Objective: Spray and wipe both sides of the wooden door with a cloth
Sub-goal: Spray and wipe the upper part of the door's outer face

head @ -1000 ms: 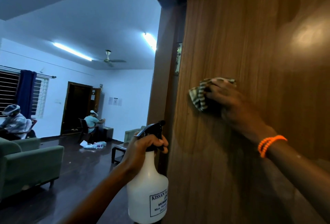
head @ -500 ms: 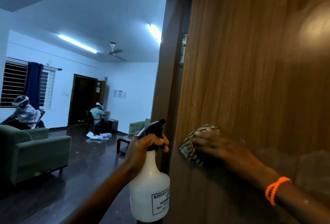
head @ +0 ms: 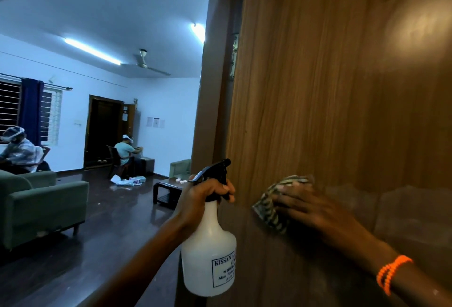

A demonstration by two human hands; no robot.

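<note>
The wooden door (head: 342, 86) fills the right half of the view, its hinged edge toward the doorway. My right hand (head: 308, 206) presses a striped cloth (head: 271, 206) flat against the door at mid height, near that edge. My left hand (head: 203, 196) grips the neck of a white spray bottle (head: 208, 257) with a black trigger head, held upright just left of the door edge. An orange bead bracelet (head: 391, 272) circles my right wrist.
A metal hinge (head: 233, 57) sits on the door frame (head: 210, 101). Beyond the doorway lie a dark glossy floor, a green sofa (head: 41, 206) at left, a low dark table (head: 168, 189), and two seated people (head: 124, 152) far back.
My right hand has slid the cloth down the door from upper-mid height and then slightly to the right. The bottle in my left hand has stayed in about the same place.
</note>
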